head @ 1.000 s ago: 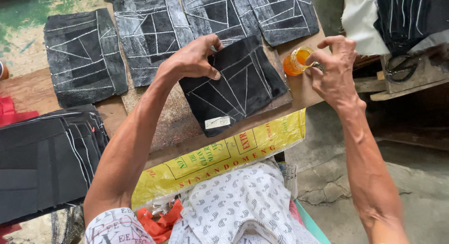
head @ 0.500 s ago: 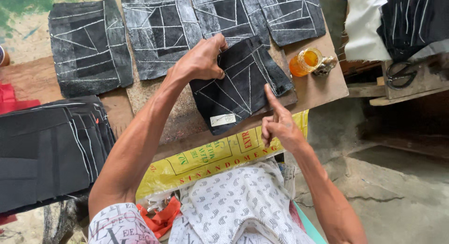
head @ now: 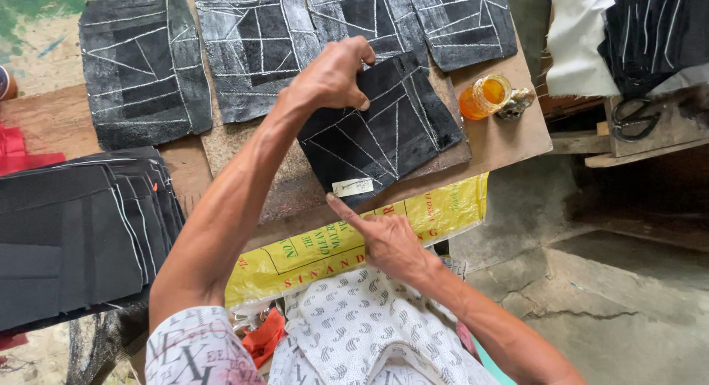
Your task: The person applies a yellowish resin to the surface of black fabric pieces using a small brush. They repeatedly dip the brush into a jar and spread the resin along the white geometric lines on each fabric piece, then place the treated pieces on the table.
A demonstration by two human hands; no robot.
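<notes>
A black fabric piece (head: 391,130) with white chalk lines and a small white label lies tilted on a brown board (head: 502,138). My left hand (head: 334,76) grips its upper left edge, fingers curled on the cloth. My right hand (head: 384,236) is at the board's near edge, index finger stretched out and touching the fabric's lower corner beside the label. It holds nothing.
Three similar chalk-marked black pieces (head: 144,67) lie in a row behind. A stack of black fabric (head: 74,234) sits at left. An orange-filled glass jar (head: 484,95) stands at the board's right corner. Yellow printed sack (head: 332,245) hangs over the near edge. Scissors (head: 635,123) lie at right.
My right hand left the orange jar on the board, came down to the near edge and now points its index finger at the fabric's lower corner. The left hand stayed on the fabric.
</notes>
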